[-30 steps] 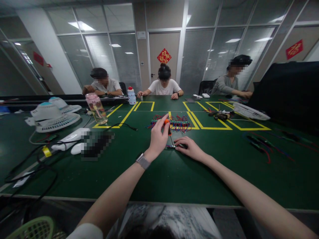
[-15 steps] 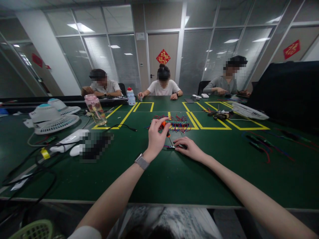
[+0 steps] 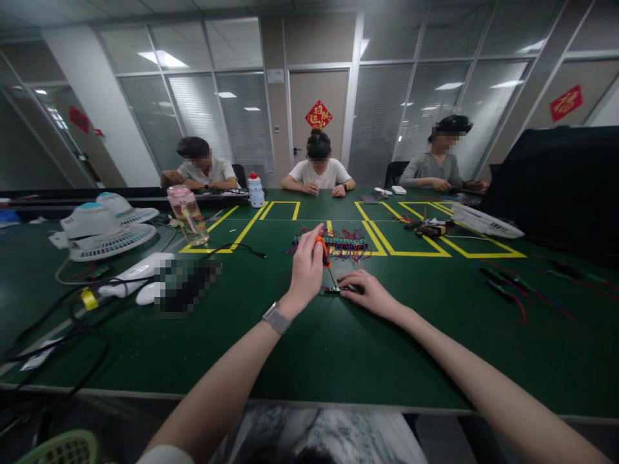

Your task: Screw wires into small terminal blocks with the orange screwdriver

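Note:
My left hand (image 3: 307,261) is closed on the handle of an orange and black screwdriver (image 3: 326,259), its fingers straight and pressed along it. The thin shaft slants down, and its tip meets a small green circuit board (image 3: 332,290) lying on the table. My right hand (image 3: 370,293) rests on the table with its fingertips pinching the right end of that board. The fingers cover part of the board and a dark part beside it. Just beyond my hands lies a row of similar green boards (image 3: 345,243) with red and blue wires.
Pliers (image 3: 430,229), a white keyboard (image 3: 486,220) and wired boards (image 3: 505,280) lie to the right. On the left are white fans (image 3: 104,232), a pink-lided bottle (image 3: 187,216), a power strip (image 3: 135,274) and black cables (image 3: 72,322). Several people sit across the green table (image 3: 232,348).
The fingers of my left hand have straightened and shifted along the screwdriver handle. My right hand keeps its hold on the board. Across the table, the middle person's hands have come closer together.

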`<state>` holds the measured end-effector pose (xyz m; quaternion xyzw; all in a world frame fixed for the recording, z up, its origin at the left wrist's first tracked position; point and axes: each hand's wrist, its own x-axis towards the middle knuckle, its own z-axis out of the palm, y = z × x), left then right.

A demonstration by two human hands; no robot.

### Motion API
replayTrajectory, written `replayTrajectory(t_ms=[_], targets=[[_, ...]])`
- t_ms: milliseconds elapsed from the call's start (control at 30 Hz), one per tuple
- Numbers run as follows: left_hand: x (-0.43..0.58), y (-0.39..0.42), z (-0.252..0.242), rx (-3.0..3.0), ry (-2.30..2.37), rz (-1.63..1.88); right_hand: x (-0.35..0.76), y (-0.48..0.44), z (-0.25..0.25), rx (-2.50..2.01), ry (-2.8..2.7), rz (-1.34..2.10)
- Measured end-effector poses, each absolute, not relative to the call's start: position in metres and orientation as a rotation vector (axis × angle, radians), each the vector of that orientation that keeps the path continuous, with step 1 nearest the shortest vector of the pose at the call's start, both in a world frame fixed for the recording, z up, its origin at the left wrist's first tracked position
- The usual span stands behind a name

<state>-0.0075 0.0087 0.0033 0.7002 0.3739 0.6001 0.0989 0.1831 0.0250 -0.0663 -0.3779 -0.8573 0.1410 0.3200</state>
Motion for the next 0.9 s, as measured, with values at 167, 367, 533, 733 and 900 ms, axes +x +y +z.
replayTrajectory(t_ms=[167, 367, 533, 733, 900], targets=[[-0.0089, 0.0107, 0.0022, 2.079, 1.128, 1.792, 0.1827, 0.0247, -0.0658, -1.002, -2.249, 0.374], [-0.0081, 0.009, 0.0042, 2.093, 1.065, 1.76, 0.1831, 0.024, -0.0656, -0.992, -2.257, 0.376], [-0.0056, 0.0036, 0.0045, 2.132, 1.167, 1.757, 0.1836, 0.0242, -0.0658, -0.992, -2.256, 0.376], [-0.0023, 0.0061, -0.0031, 2.081, 1.077, 1.8, 0.1828, 0.0239, -0.0648, -0.981, -2.263, 0.373], [-0.0069, 0.0117, -0.0023, 2.028, 1.064, 1.851, 0.1824, 0.0226, -0.0628, -0.987, -2.265, 0.371]])
